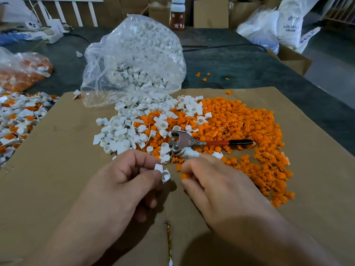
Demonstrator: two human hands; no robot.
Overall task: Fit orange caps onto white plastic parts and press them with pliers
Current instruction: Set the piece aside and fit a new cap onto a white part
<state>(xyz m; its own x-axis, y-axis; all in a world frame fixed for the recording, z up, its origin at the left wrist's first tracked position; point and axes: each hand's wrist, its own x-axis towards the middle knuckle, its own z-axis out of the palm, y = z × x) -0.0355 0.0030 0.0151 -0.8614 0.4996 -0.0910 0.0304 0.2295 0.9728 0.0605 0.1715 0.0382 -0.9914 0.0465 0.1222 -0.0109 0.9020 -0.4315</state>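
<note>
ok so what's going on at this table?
A person is assembling parts by hand. The left hand pinches a white part, its open cup turned toward the right hand, which pinches an orange cap close beside it; the cap is not yet fitted. The pliers lie on the mixed pile of loose white and orange pieces on the cardboard, just beyond the hands. A clear bag of more white parts sits behind the pile.

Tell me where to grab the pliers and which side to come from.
Probably best to take the pliers by the red-and-black handle, coming from above on the right. It lies flat on the orange caps and points right, while the metal head sits among white parts.
</note>
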